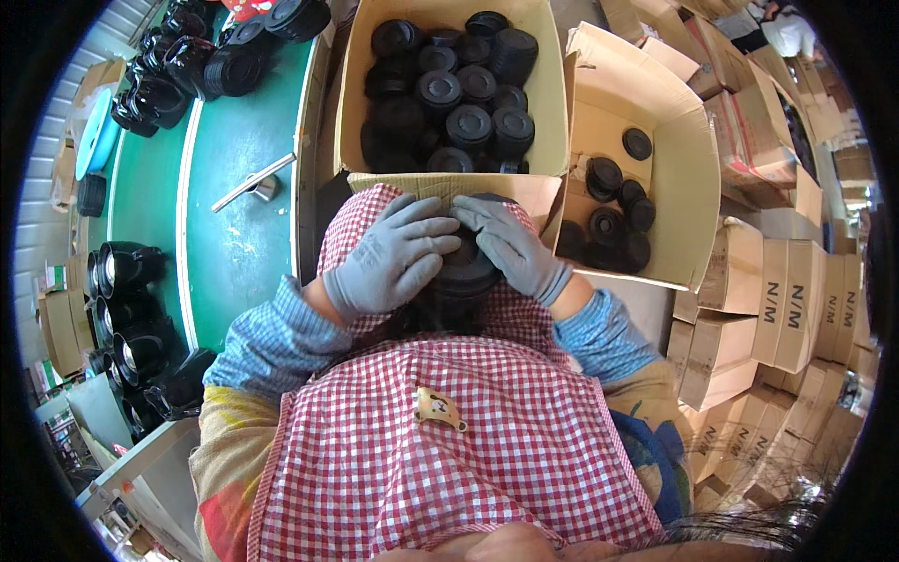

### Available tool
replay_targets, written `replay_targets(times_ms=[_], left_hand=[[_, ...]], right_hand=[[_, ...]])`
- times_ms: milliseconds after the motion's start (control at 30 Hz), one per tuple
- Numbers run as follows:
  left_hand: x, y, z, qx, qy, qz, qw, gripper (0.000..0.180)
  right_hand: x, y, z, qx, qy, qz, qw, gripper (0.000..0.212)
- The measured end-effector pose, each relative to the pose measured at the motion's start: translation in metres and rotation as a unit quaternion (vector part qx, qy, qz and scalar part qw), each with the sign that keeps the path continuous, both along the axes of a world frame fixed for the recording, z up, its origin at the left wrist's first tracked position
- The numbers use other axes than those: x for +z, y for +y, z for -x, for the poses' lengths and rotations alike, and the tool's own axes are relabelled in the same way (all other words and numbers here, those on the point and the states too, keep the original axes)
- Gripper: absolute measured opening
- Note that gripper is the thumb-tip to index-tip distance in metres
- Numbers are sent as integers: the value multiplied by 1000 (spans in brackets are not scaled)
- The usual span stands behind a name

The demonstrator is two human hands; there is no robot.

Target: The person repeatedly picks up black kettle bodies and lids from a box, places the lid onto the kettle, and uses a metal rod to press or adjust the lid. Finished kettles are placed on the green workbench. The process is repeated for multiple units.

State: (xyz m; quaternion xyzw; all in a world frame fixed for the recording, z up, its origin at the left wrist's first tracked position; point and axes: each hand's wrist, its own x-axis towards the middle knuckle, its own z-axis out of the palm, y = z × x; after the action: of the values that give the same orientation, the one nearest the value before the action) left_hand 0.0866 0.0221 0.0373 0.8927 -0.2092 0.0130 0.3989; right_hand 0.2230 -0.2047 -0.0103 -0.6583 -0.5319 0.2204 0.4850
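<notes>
At near centre, left hand [398,253], right hand [510,245] are resting on black lids [465,273], fingers slightly parted; probably light, stiff; hold rims.

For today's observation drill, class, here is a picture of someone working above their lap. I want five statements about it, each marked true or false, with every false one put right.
1. The left hand and the right hand wear grey gloves. True.
2. Both hands are on a red cup. False: they are on a black stack.
3. The front box shows more black discs than the right box. True.
4. The metal tool lies on the floor. False: it is on the green table.
5. The apron is checked red and white. True.
</notes>
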Motion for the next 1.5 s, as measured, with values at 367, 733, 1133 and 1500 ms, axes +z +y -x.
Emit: replay_targets(times_ms=[367, 733, 1133, 1500], left_hand=[[-7, -10, 1, -37, 10, 46, 998, 39], [9, -2, -3, -15, -8, 62, 998, 38], [-26, 32, -96, -42, 255, -49, 965, 32], [-49, 0, -108, 49, 328, 181, 926, 37]], right_hand=[[54, 33, -27, -12, -251, 10, 968, 90], [83, 38, -49, -20, -267, -81, 960, 97], [45, 47, -2, 131, -231, 8, 964, 92], [58, 57, 29, 204, -253, 65, 944, 89]])
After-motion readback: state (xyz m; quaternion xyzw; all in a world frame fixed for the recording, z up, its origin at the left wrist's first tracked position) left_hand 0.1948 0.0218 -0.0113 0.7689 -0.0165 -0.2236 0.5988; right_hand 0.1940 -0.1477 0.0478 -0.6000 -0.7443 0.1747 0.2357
